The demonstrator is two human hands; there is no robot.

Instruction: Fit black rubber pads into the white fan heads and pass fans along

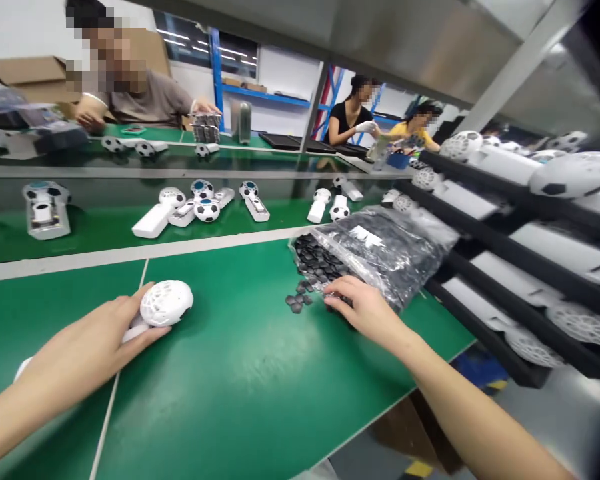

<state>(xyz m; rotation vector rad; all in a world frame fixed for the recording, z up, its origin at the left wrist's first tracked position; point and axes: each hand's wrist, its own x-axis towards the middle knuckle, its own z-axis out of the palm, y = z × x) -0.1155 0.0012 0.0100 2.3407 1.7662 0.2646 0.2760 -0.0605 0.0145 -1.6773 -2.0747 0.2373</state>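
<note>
My left hand point(97, 327) is wrapped round the handle of a white handheld fan housing point(167, 303), which has a rounded soccer-ball head with an openwork grille. The head points right, low over the green table, and most of the handle is hidden under my palm. My right hand point(363, 307) has its fingers curled among small black pentagon pieces point(296, 303), beside the mouth of a clear plastic bag point(395, 247). The bag is full of more such pieces. Dark pieces show between thumb and fingers; how many I hold is hidden.
Several similar housings point(153, 219) lie on the green strip behind a pale ledge point(220, 247). At right, stacked black trays point(520, 300) of white housings stand against the table edge. Across the bench a person point(155, 97) works, with two others further back.
</note>
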